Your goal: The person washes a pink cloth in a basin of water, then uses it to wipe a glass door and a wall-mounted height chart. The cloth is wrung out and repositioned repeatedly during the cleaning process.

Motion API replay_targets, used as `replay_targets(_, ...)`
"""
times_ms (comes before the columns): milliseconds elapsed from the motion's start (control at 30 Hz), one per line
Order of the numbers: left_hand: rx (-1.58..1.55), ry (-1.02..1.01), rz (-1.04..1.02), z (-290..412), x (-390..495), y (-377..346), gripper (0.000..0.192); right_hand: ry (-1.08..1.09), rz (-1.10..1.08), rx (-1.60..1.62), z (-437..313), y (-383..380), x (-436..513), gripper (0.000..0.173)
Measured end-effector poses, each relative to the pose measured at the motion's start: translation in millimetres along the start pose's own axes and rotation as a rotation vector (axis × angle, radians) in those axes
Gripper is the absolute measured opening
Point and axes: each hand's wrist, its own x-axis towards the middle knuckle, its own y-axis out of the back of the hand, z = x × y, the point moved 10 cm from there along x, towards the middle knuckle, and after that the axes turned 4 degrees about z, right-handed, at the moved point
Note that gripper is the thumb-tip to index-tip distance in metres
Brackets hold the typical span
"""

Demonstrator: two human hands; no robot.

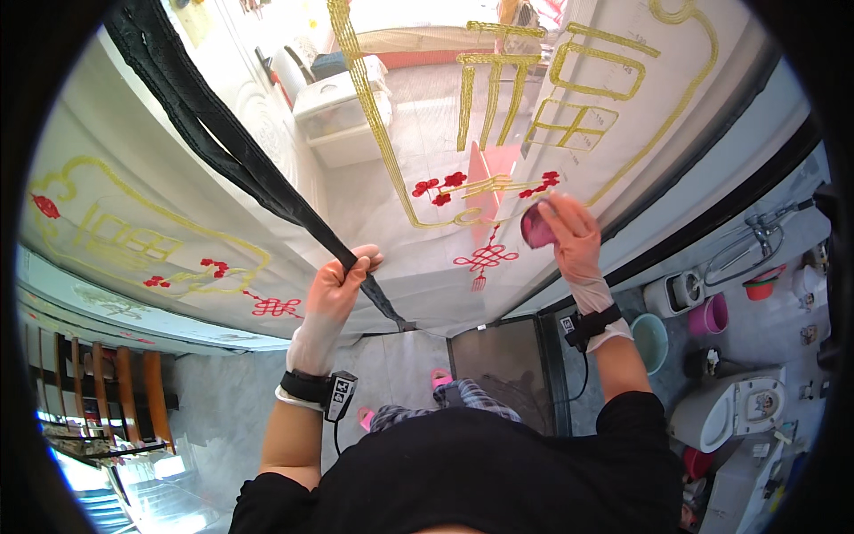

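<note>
A sheer mesh door curtain (427, 267) hangs before me, embroidered with gold characters and red knots. My left hand (341, 280), in a thin translucent glove, pinches the black fabric edge strip (267, 177) of the curtain between thumb and fingers. In my gloved right hand (572, 233) is a rounded purple-pink object (537, 225), held at the curtain's surface just right of the red knot embroidery (486, 257). Its exact kind cannot be made out. A second curtain panel (120, 233) with similar embroidery spreads to the left.
Through the mesh a white drawer unit (343, 113) shows in the room beyond. At right are a toilet (727, 410), a light-blue bucket (649, 342), a pink bucket (708, 314) and a shower fixture (760, 227). Wooden railings (123, 394) stand at left. A dark mat (497, 357) lies below.
</note>
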Motion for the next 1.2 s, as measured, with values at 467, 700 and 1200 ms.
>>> replay_targets(467, -0.021, 0.174, -0.150, -29.5, 2.5, -25.1, 0.034, -0.902, -0.131, 0.564, -44.1, -152.2, -114.8, 0.056)
replay_targets(700, 0.421, 0.063, -0.265, -1.4, -1.3, -41.7, 0.053, -0.595, 0.016, 0.669, -117.8, -43.9, -40.3, 0.051)
replay_targets(1200, 0.494, -0.147, 0.242, 6.8, 126.6, 106.1, 0.071, -1.200, -0.107, 0.196, -34.0, -40.6, 24.9, 0.092)
